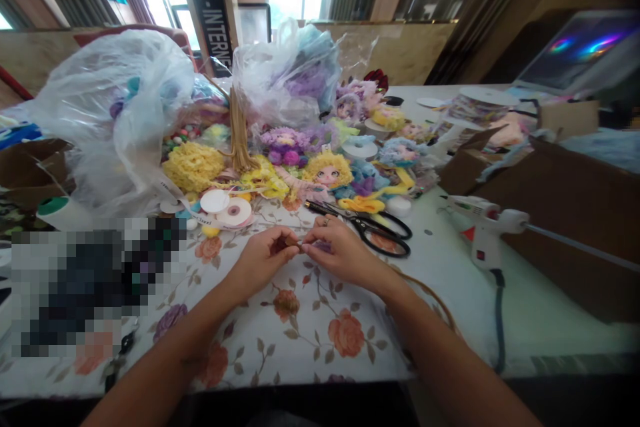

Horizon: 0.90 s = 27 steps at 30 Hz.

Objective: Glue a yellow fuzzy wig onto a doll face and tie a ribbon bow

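Observation:
My left hand [267, 253] and my right hand [340, 250] meet over the floral tablecloth [315, 333], fingertips touching. Both are closed in a pinch, and whatever lies between them is too small to make out. A bit of purple shows at the right palm. Just beyond the right hand lie black-handled scissors [385, 233] and a black pen-like stick [320, 208]. From behind the right wrist a brown cord [435, 300] curves toward the front. Past the hands sits a doll face with yellow curly hair [327, 173].
White ribbon spools [234, 212], yellow fluffy yarn [195, 167] and clear plastic bags [130, 100] crowd the back. A glue gun [483, 227] with its cable stands at right before a cardboard box [575, 227]. A thread cone [57, 210] lies at left, near a blurred-out patch.

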Available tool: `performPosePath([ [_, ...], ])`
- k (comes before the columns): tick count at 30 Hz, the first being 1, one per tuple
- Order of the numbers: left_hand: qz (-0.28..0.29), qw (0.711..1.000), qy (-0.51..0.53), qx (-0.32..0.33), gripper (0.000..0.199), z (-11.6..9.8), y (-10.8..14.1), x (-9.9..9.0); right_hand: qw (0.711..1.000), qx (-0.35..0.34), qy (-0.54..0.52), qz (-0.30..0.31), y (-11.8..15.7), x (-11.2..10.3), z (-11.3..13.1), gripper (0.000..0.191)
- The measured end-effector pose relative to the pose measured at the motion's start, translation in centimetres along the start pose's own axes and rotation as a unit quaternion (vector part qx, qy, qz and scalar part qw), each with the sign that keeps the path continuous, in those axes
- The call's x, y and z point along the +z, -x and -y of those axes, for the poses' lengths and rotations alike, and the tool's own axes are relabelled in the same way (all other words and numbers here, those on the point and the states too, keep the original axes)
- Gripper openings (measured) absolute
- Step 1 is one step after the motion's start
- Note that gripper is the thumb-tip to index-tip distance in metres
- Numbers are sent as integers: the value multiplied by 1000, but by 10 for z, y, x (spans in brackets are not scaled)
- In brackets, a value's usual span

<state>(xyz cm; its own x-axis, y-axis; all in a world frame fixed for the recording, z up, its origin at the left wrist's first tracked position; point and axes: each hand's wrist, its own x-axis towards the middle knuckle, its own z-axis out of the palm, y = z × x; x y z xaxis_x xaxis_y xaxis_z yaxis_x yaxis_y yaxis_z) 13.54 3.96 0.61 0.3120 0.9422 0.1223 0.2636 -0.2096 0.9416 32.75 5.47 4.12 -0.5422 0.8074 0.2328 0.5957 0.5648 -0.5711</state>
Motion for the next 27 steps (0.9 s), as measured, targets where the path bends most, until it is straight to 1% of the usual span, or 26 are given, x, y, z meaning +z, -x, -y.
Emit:
performPosePath([
  [3,1,998,-62,12,16,-3,0,-3,1000,-7,-5,-4,-1,2,-1,11],
  [7,7,984,-164,62,8,-8,0,-5,1000,-17,-2,-10,-1,4,-3,9],
  [11,15,976,-192,103,12,-10,1,-3,1000,-21,-15,-8,-1,4,-3,10],
  [14,26,975,-185,122,14,-11,2,-3,998,-17,-52,12,-1,2,-3,12],
  [19,29,982,-158,96,11,-10,3,-4,994,-6,-104,40,-1,-3,-1,16],
  [22,18,985,-153,83,10,-10,2,-5,992,-3,-119,48,-2,-6,1,18],
  [24,6,988,-143,65,7,-10,2,-5,991,-6,-128,47,-2,-7,2,20],
  [27,0,994,-104,29,5,-10,1,-5,993,-11,-118,28,-1,-8,2,21],
])
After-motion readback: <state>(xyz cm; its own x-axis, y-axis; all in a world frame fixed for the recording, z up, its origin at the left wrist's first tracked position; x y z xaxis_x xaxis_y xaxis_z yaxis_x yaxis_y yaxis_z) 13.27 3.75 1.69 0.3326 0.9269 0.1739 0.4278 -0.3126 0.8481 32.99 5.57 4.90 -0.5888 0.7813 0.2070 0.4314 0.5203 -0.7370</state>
